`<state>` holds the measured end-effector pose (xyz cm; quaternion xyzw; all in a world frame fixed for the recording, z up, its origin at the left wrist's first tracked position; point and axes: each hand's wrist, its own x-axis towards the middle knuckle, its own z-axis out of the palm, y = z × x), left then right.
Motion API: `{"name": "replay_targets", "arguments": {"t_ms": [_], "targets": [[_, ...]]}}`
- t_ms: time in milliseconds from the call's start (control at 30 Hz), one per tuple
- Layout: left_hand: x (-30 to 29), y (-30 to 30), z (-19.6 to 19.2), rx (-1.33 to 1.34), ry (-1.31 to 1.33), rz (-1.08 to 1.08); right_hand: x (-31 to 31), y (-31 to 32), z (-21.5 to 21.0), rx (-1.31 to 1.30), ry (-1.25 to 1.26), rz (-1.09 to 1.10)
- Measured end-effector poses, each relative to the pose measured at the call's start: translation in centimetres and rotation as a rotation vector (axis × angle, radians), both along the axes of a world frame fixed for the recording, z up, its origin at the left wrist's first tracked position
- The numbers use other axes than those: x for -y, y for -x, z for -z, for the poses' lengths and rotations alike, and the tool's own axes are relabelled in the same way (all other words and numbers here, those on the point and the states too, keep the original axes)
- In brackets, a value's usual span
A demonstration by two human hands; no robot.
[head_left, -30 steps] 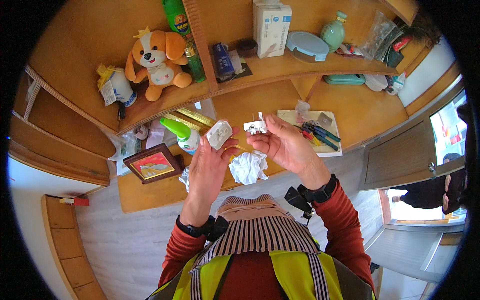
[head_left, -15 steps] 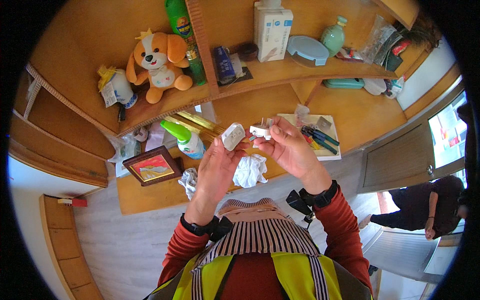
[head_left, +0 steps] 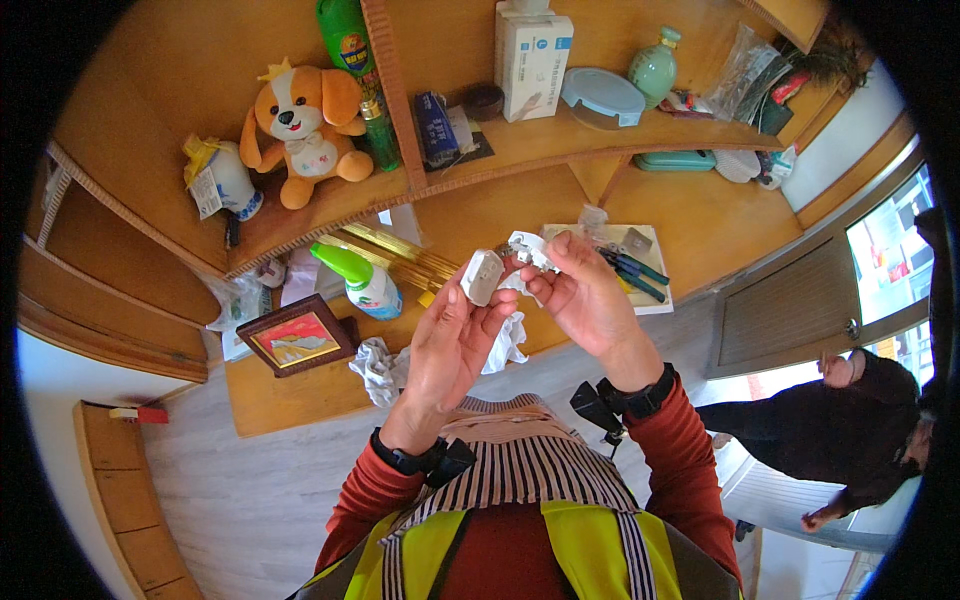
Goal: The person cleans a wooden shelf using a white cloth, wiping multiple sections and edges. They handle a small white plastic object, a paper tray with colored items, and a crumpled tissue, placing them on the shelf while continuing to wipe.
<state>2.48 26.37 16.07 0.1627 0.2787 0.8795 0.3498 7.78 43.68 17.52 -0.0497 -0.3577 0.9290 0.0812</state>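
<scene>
Above the desk, my left hand (head_left: 445,345) grips a white plastic cover (head_left: 482,278) with rounded ends between thumb and fingers. Close beside it, my right hand (head_left: 592,305) pinches a white plug part (head_left: 530,250), its hollow, uneven inner side partly showing. The two white pieces are apart, with a narrow gap between them. My fingers hide some of each piece. Crumpled white cloth or paper (head_left: 380,370) lies on the desk below my left hand. To its left stands a framed picture (head_left: 296,338), and a green-topped spray bottle (head_left: 370,285) is behind that.
Pliers-like tools (head_left: 637,275) lie on a white tray (head_left: 655,300) at the right. Gold-coloured strips (head_left: 395,255) rest on the desk. The shelf holds a plush dog (head_left: 305,135), a white box (head_left: 535,65) and a green vase (head_left: 654,70). Another person (head_left: 815,430) is by the door.
The plug part in my right hand has been tilted, so its prongs no longer point up. My left hand has shifted slightly right with the cover. The other person has moved an arm.
</scene>
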Motion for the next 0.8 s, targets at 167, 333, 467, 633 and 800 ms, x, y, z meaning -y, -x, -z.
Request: {"name": "replay_targets", "arguments": {"t_ms": [167, 333, 467, 633, 800], "targets": [[0.3, -0.1, 0.2, -0.005, 0.0, 0.019, 0.4, -0.1, -0.4, 0.014, -0.013, 0.014], [0.3, 0.0, 0.5, 0.026, 0.002, 0.016, 0.6, -0.3, -1.1, 0.042, -0.021, -0.003], [0.4, 0.4, 0.7, -0.03, -0.088, 0.067, 0.7, -0.3, -1.4, 0.042, -0.037, -0.004], [-0.1, 0.5, 0.7, -0.1, -0.102, 0.077, 0.8, -0.3, -1.3, 0.007, -0.107, 0.061], [-0.9, -0.1, 0.2, -0.129, -0.068, 0.027, 1.3, -0.4, -1.0, 0.012, -0.383, 0.241]]}}
